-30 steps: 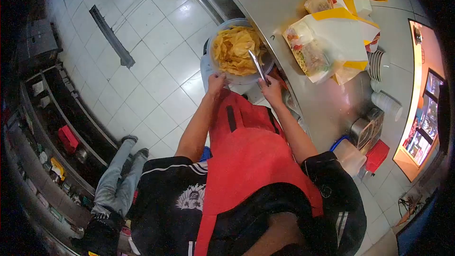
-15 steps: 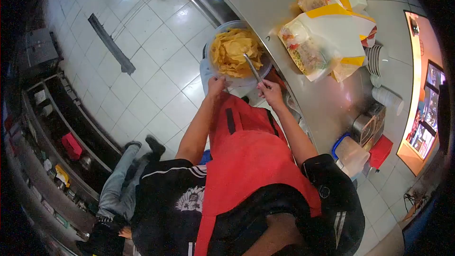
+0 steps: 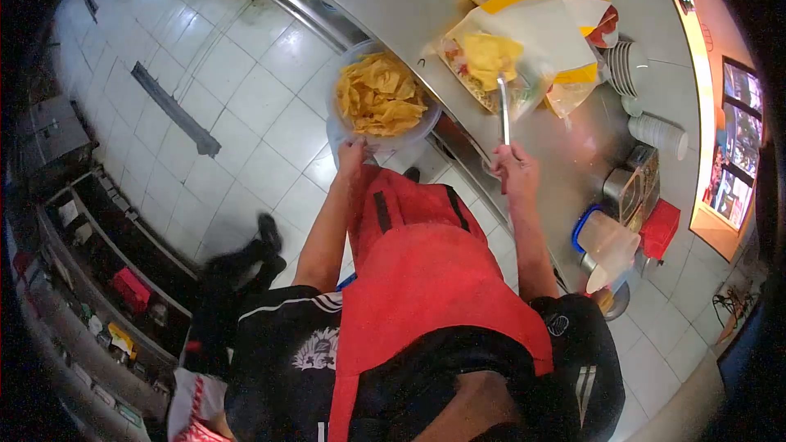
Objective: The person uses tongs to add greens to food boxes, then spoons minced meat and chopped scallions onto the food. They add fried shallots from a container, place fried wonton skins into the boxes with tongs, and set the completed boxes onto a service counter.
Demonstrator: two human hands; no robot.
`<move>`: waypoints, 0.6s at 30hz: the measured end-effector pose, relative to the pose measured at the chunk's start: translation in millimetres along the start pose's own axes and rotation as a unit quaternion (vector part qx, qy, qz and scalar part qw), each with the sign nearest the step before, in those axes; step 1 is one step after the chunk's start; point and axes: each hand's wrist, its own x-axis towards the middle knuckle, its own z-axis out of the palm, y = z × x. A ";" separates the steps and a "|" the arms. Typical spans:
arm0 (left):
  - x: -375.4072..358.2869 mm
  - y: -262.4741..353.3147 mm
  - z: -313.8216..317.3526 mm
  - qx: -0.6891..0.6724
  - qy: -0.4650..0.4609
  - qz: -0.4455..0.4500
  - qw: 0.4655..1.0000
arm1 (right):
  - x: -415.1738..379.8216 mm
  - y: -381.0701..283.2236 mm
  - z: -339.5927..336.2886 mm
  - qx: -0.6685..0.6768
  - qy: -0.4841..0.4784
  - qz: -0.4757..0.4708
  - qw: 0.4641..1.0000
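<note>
My left hand [image 3: 354, 151] is closed on the near rim of a clear round tub [image 3: 432, 119], which holds a heap of yellow-orange fried chips [image 3: 381, 96]. In my right hand [image 3: 516, 168] are metal tongs [image 3: 504, 119], their tips at a flat yellow chip [image 3: 490, 57]. That chip is over an open clear bag of food [image 3: 463, 75], which lies against a white and yellow paper bag [image 3: 536, 29] on the steel counter. Whether the chip touches the food is unclear.
Stacked white bowls [image 3: 626, 69] stand on the counter's far side. Nearer are metal containers [image 3: 626, 188], a blue-rimmed plastic tub [image 3: 602, 237] and a red box [image 3: 660, 229]. Another person's dark-clothed legs [image 3: 237, 270] show at the lower left, near shelving [image 3: 115, 262].
My right hand has moved right with the tongs, from the chip tub to over the food bag, carrying a chip. The view has shifted. A different person's legs and clothing show at the lower left.
</note>
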 end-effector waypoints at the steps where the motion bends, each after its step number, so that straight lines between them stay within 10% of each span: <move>1: -0.7 -2.9 -1.7 0.001 0.006 0.006 1.000 | -1.8 -3.6 -4.8 -0.029 0.022 0.022 0.999; 7: 3.8 -12.8 3.5 -0.069 0.017 0.028 0.997 | -66.6 45.7 -24.3 -0.188 0.164 -0.180 0.952; 10: 1.2 -11.9 2.7 -0.069 0.012 0.033 0.997 | -69.6 62.2 -0.4 -0.294 0.068 -0.275 0.913; 18: 15.7 -28.4 -10.0 -0.056 0.022 0.016 0.998 | 63.2 57.2 122.6 -0.323 -0.073 -0.178 0.927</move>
